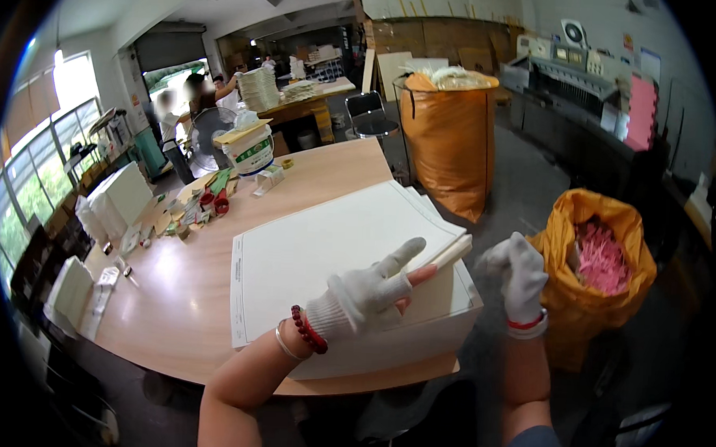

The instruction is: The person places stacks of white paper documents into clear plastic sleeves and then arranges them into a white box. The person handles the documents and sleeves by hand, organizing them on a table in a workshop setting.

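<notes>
A thick stack of large white printed sheets [326, 246] lies at the table's near right edge. My left hand [363, 295], in a white knit glove with bare fingertips showing, is at the stack's right side. Its thumb lies above and a bare finger below a bent-up bundle of sheet edges [450, 253], which it grips. Past the stack's right edge, my right hand [520, 276] is raised in a white glove, apart from the paper. Its fingers are curled in and slightly blurred, with nothing seen protruding from them.
An orange sack of pink paper scraps [605, 260] stands right of the table, with a taller filled orange sack [449, 140] behind. On the wooden table [166, 296] are a white bucket [250, 150], tape rolls [221, 205] and white paper stacks [121, 195]. People work farther back.
</notes>
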### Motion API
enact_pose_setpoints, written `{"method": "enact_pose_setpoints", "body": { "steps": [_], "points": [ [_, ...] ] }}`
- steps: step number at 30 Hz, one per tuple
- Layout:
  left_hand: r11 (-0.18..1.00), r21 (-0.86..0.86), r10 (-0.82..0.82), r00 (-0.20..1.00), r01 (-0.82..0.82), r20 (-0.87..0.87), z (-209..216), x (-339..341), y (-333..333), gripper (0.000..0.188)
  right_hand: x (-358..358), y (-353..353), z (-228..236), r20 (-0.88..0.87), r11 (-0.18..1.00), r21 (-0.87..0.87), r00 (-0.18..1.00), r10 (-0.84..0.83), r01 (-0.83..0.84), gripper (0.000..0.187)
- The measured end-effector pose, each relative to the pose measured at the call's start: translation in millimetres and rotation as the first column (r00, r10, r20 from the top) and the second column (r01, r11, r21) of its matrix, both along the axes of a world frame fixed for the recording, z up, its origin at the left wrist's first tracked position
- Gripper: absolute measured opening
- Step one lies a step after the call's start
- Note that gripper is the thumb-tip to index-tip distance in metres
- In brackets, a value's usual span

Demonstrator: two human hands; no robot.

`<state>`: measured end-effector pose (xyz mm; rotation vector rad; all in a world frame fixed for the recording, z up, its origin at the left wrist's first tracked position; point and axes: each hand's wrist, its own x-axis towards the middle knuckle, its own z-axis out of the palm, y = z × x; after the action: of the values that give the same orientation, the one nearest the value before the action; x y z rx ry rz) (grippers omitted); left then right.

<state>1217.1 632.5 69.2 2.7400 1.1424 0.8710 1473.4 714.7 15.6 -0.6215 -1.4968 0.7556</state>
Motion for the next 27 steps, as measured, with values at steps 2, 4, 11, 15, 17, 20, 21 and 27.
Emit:
{"method": "enact_pose_setpoints", "body": {
  "steps": [2, 4, 11, 15, 17, 20, 21, 27],
  "points": [
    [0.996, 0.085, 0.03, 0.996, -0.037, 0.079, -4, -4, -4, 0.066, 1, -1, 27, -0.099, 0.779, -0.483, 0.91, 0.404, -0.399, 0.059],
    [0.987, 0.151, 0.043, 0.998, -0.048, 0.042, -6, -1, -5, 0.082, -14, 17, 41, -0.215, 0.512, -0.717, 0.849, 0.483, -0.474, 0.061],
    [0.956, -0.234, 0.15, 0.981, -0.175, -0.124, 7, 4, -11, 0.084, -46, 69, 45, 0.061, 0.597, -0.68, 0.778, 0.625, -0.426, 0.041],
    [0.789, -0.549, 0.27, 0.959, -0.275, -0.092, 22, -27, -26, 0.073, -42, 74, 20, 0.193, 0.718, -0.607, 0.813, 0.549, -0.341, 0.031],
    [0.8, -0.499, 0.407, 0.912, -0.334, 0.042, -12, -88, -19, 0.051, -44, 61, 17, 0.245, 0.832, -0.475, 0.866, 0.436, -0.285, 0.03],
    [0.462, -0.092, 0.886, 0.458, -0.882, 0.07, -8, -147, -41, 0.076, -42, 47, 5, 0.073, 0.898, -0.275, 0.924, 0.374, -0.342, 0.031],
    [0.346, -0.081, 0.919, 0.32, -0.935, 0.231, -18, -172, -48, 0.078, -44, 47, 0, 0.034, 0.904, -0.232, 0.926, 0.375, -0.358, 0.032],
    [0.782, -0.567, 0.541, 0.17, 0.257, 0.824, -32, -187, -92, 0.064, -44, 82, -17, -0.089, 0.801, -0.409, 0.893, 0.441, -0.437, 0.035]
  ]
}}
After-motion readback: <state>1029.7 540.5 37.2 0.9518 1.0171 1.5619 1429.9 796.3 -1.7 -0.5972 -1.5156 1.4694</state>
